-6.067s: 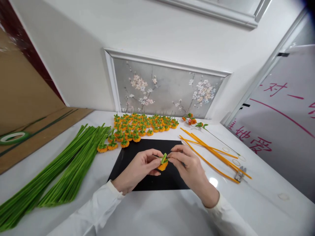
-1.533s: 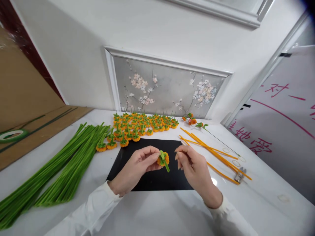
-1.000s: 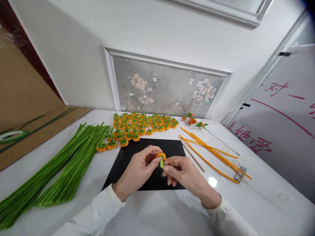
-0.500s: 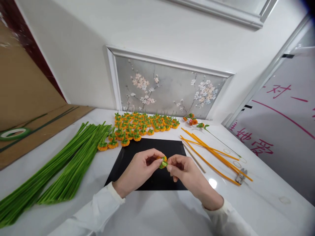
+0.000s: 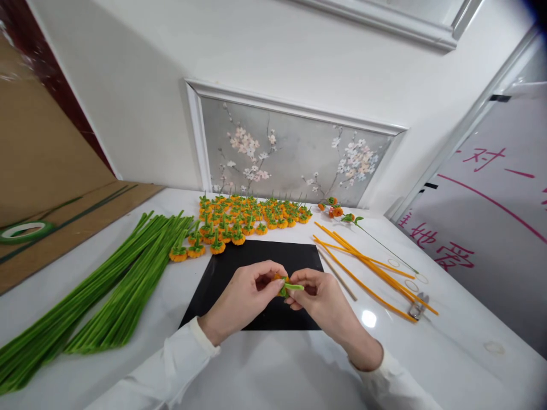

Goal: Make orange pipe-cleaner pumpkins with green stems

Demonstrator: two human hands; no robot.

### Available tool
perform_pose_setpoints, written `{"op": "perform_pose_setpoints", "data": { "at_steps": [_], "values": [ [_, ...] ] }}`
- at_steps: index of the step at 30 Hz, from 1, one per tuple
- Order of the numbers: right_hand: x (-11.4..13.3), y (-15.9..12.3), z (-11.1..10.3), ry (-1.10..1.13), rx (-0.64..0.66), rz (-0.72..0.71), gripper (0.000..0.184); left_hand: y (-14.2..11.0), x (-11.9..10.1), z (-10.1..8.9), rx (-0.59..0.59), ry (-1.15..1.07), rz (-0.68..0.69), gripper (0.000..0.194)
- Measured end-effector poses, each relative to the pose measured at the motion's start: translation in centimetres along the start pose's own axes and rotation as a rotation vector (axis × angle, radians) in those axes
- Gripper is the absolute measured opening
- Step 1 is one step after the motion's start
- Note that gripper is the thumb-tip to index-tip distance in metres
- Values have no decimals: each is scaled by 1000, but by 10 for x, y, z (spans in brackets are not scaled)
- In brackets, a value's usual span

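Above the black mat (image 5: 260,319), my left hand (image 5: 243,293) pinches a small pipe-cleaner flower (image 5: 282,280) with an orange head and green base. A short green stem sticks out of it toward the right. My right hand (image 5: 322,296) is closed at the flower's right side, thumb and index fingertips at its green part; the exact grip is partly hidden. Behind the mat, many similar orange flowers (image 5: 217,246) stand heads down with green stems up. To the left lies a large bundle of green pipe cleaners (image 5: 123,296).
Orange pipe cleaners (image 5: 367,256) lie to the right beside a thin tan stick (image 5: 339,276) and metal snips (image 5: 419,306). A finished flower stem (image 5: 384,246) rests behind them. Green tape (image 5: 25,232) sits on cardboard at the left. A framed panel (image 5: 294,148) backs the table.
The flower has turned between my fingers, so its green stem now points right across my right fingertips. My right fingers have shifted slightly; the things on the table stay put.
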State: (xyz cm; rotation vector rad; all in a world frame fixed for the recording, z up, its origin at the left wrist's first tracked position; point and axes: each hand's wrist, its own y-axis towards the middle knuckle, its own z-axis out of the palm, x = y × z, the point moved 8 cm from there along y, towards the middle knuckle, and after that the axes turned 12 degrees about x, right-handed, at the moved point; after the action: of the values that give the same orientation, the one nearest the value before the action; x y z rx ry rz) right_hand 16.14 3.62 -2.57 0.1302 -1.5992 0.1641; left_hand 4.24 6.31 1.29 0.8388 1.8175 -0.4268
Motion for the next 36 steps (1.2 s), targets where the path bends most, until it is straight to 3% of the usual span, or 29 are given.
{"op": "perform_pose_setpoints", "data": {
  "at_steps": [6,11,17,25,29,36],
  "values": [
    [2,-1,-1,87,-31,37,33,-1,-2,1,-35,40,24,14],
    [5,-2,0,160,-93,-21,34,1,5,3,-35,-230,-29,16],
    [25,-5,3,-227,1,-271,16,-3,19,3,-11,-595,-199,21],
    [54,-16,12,-695,63,-523,19,-2,17,6,25,-518,-220,21],
    [49,-17,18,-806,91,-508,19,-1,15,8,43,-440,-229,22],
    [44,-21,24,-1037,6,-480,14,-1,15,7,6,-450,-219,22]
  ]
}}
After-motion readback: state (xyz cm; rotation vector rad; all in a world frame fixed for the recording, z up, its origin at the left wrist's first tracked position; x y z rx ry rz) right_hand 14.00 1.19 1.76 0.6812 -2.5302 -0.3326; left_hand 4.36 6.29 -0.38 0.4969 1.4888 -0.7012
